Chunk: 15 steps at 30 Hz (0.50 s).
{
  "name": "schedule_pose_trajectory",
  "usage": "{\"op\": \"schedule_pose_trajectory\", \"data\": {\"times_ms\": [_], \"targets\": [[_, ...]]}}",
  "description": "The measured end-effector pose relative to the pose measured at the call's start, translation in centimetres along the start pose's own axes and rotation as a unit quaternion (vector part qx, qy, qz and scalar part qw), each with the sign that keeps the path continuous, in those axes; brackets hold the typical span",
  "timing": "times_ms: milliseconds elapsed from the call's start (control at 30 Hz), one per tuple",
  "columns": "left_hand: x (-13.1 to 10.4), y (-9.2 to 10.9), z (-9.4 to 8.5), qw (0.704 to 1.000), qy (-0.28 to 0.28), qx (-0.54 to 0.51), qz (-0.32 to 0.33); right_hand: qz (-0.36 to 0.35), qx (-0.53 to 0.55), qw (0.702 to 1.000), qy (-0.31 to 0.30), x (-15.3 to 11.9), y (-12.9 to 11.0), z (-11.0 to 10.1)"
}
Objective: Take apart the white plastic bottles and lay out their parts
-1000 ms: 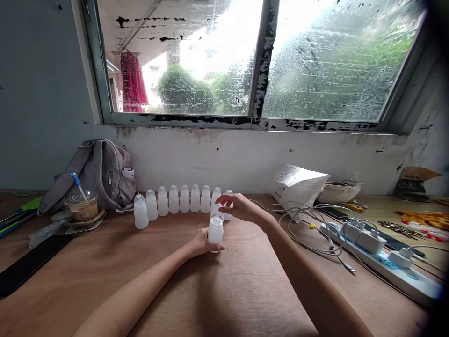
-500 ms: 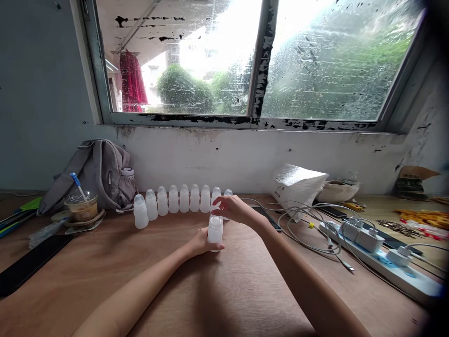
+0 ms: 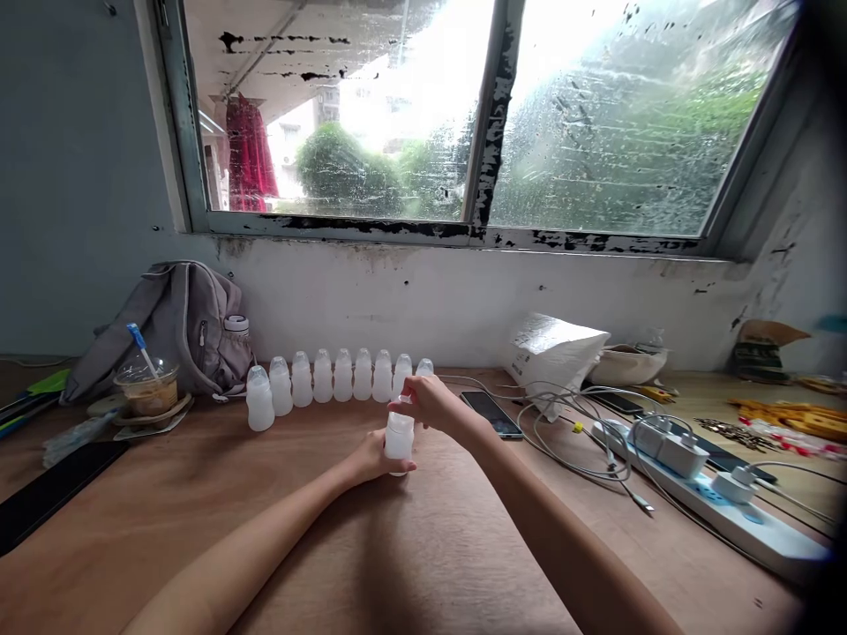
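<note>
My left hand [image 3: 374, 459] is wrapped around the lower part of a frosted white baby bottle [image 3: 400, 438], which stands upright near the table's middle. Its top has no domed cap on it. Just above the mouth, my right hand [image 3: 427, 402] has its fingers pinched on a small whitish, see-through piece [image 3: 404, 400], partly hidden by the fingers. Whether that piece touches the bottle I cannot tell. Behind the hands, a row of similar baby bottles [image 3: 322, 377] with clear domed caps curves along the back; my right hand covers part of its right end.
At left are a grey backpack [image 3: 178, 331], an iced drink cup [image 3: 149, 388] and a black slab [image 3: 59, 494]. A phone [image 3: 490, 414], tangled white cables [image 3: 562, 459], a white bag [image 3: 552, 353] and a power strip [image 3: 701, 494] lie at right.
My right hand has come down and its fingers have closed on the small whitish piece over the bottle. My left hand keeps its hold. The view has shifted slightly.
</note>
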State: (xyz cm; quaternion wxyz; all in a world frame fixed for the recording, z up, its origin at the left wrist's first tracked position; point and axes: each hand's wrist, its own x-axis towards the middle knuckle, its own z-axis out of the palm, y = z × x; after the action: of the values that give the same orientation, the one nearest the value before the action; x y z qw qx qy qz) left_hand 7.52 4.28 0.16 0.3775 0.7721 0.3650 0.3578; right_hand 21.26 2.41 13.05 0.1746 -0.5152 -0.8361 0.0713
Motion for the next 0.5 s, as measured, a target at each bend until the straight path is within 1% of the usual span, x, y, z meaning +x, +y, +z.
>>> {"op": "schedule_pose_trajectory", "data": {"times_ms": [133, 233, 367, 500], "targets": [[0.1, -0.1, 0.0, 1.000, -0.003, 0.003, -0.004, -0.033, -0.041, 0.999, 0.011, 0.1, 0.1, 0.1], [0.0, -0.1, 0.0, 1.000, -0.008, 0.002, -0.004, -0.045, -0.037, 0.998, 0.010, 0.4, 0.3, 0.2], [0.0, 0.1, 0.0, 1.000, -0.014, 0.006, -0.003, -0.055, 0.018, 0.998, 0.019, 0.4, 1.1, 0.7], [0.0, 0.1, 0.0, 0.999, -0.015, 0.027, -0.008, -0.076, 0.115, 0.989, 0.053, -0.2, 2.2, 1.6]]}}
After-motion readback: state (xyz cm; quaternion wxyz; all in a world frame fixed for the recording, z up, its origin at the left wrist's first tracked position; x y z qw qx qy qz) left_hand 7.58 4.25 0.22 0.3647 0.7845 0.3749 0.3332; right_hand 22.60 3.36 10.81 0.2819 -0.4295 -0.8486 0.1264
